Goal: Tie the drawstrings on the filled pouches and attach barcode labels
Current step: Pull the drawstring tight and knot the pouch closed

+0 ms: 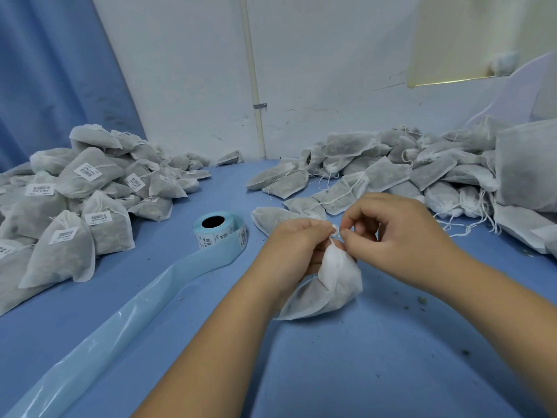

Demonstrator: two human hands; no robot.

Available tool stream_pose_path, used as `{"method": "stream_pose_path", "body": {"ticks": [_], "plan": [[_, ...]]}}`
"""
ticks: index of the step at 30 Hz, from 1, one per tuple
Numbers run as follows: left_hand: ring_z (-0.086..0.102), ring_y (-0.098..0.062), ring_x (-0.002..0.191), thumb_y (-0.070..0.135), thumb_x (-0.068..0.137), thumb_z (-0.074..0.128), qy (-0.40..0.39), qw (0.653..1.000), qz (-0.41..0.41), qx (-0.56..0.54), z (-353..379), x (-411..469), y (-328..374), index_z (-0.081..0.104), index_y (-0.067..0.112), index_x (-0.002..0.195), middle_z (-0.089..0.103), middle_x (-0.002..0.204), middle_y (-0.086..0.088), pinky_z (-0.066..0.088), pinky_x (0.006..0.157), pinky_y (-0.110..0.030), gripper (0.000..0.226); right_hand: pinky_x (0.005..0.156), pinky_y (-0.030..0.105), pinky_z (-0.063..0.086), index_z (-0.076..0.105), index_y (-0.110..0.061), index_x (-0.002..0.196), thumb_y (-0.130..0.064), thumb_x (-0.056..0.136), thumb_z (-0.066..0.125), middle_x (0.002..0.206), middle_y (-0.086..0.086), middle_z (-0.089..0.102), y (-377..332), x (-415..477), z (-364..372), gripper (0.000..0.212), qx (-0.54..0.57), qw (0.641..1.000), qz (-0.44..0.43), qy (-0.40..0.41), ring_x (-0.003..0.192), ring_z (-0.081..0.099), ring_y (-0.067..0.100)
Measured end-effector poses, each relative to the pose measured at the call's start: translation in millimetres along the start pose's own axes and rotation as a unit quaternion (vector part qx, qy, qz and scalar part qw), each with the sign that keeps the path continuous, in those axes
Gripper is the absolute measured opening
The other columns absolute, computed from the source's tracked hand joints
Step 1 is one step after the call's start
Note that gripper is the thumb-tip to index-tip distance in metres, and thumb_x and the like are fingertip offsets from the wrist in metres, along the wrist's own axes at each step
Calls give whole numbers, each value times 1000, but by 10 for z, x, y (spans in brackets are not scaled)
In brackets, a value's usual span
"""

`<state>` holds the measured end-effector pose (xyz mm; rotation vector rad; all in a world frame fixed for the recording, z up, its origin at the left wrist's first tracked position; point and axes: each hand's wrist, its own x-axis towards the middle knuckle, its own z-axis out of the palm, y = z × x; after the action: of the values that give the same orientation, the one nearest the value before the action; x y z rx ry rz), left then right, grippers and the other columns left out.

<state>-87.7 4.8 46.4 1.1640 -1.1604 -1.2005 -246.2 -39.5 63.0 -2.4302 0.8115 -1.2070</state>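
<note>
Your left hand (297, 245) grips the pouch (334, 285) by its gathered neck with curled fingers while your right hand (391, 236) pinches the drawstring (335, 232) between thumb and forefinger, the pouch body just below your fingertips, the label roll (220, 229) left of your left fingers, untied pouches (407, 170) beyond them

Fingertips (346, 233) hide the drawstring at the pouch (334, 276) neck; print on the label roll (221, 233) is unreadable.

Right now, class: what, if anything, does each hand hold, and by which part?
The left hand grips a white pouch at its gathered neck; the right hand pinches the drawstring at that neck.
</note>
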Motion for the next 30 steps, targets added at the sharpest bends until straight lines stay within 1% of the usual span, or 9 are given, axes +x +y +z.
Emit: {"method": "stream_pose_path", "body": {"ticks": [5,9,15,19,22,24,27,28,30], "plan": [[51,-13,58,14,99,52,15,1000,5,25,13,8,-14,63,5,90,55,63,0,42,61,-26,17,58,12,38,65,-27,67,-26,72,71,61,-11,54,27,2,21,8,-21,1000,14,-12,64,52,6],[54,-11,57,14,99,52,18,999,6,33,18,3,-7,63,9,81,59,64,0,46,58,-22,22,59,11,38,65,-29,65,-29,71,70,60,-12,54,37,8,19,7,-24,999,23,-11,64,52,3],[56,-18,66,14,99,53,16,999,4,50,47,-7,2,62,7,91,60,78,-10,48,64,-26,14,58,10,37,66,-27,65,-29,70,67,61,-13,54,49,19,22,5,-33,999,38,-12,64,52,1],[55,-6,51,13,98,55,21,997,6,74,51,-21,14,61,8,90,61,65,2,46,56,-19,11,59,10,37,64,-28,65,-32,67,65,60,-13,54,38,10,13,5,-34,998,50,-28,65,52,-1],[56,-5,49,13,98,55,14,996,7,89,56,-31,24,62,8,91,65,60,6,46,55,-17,10,55,13,37,63,-28,62,-32,66,63,57,-10,55,45,10,5,6,-30,996,69,-40,61,51,2],[61,-8,55,15,97,57,6,997,3,83,57,-42,35,63,9,92,68,65,2,49,59,-19,9,54,16,38,64,-26,62,-26,69,65,58,-8,58,65,12,1,8,-19,995,84,-45,58,49,3],[66,-10,61,15,96,60,-13,997,-2,77,52,-64,58,63,11,93,70,67,0,55,65,-21,6,53,17,39,64,-25,64,-19,73,67,57,-11,57,97,17,-4,11,5,993,104,-49,53,47,2],[67,-10,63,15,96,61,-18,997,-2,76,56,-70,63,63,11,93,71,69,-1,57,69,-23,5,53,16,39,64,-24,64,-19,72,68,56,-12,56,102,21,-7,11,11,993,110,-50,52,45,1],[69,-11,68,18,95,63,-17,996,2,87,60,-75,67,63,12,94,74,74,-2,56,83,-33,5,52,16,38,64,-23,64,-17,72,68,55,-12,55,110,27,-14,11,24,991,118,-53,52,44,1]]}}
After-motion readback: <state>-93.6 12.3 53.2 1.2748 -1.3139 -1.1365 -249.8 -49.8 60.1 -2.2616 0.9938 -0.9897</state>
